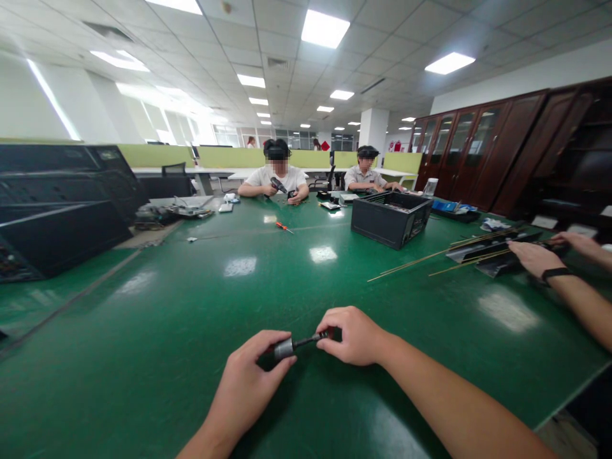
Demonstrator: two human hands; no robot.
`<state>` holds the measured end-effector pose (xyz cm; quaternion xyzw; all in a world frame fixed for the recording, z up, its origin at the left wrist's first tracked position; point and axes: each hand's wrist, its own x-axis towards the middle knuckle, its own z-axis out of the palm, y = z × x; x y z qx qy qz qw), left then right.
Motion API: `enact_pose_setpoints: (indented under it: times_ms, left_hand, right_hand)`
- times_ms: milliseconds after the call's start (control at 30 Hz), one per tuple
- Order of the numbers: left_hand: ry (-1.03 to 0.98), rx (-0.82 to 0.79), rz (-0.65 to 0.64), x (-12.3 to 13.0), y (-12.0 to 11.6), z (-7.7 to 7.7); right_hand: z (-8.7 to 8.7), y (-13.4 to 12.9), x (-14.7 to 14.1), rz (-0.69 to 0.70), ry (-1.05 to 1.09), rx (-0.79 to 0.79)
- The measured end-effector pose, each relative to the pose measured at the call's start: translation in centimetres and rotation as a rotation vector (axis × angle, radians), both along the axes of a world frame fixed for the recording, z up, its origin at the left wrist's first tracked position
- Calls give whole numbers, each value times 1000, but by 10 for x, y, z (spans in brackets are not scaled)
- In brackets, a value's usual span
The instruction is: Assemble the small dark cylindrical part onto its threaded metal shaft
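Note:
Near the front of the green table (pixel 191 319), my left hand (pixel 253 379) is wrapped round a dark tool with a silver-grey collar (pixel 284 349). A thin dark shaft (pixel 305 342) runs from the collar towards the right. At its other end my right hand (pixel 351 335) pinches a small dark piece with a reddish part (pixel 329 333). Both hands are just above the tabletop, a short gap apart. My left palm hides most of the tool's body.
An orange screwdriver (pixel 283 226) lies mid-table. An open black computer case (pixel 389 217) stands beyond it. At right, another person's hands (pixel 535 258) are by thin rods (pixel 421 259) and metal channels. Two people sit opposite, one holding a drill (pixel 278 185). Large black cases (pixel 62 236) stand left.

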<state>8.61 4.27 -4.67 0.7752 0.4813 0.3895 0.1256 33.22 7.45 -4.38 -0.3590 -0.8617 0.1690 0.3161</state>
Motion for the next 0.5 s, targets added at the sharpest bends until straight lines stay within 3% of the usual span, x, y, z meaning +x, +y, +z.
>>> enact_pose_setpoints:
  times_ms: [500]
  left_hand:
    - [13, 23, 6, 0, 1, 2]
  right_hand:
    - [1, 1, 3, -4, -5, 0]
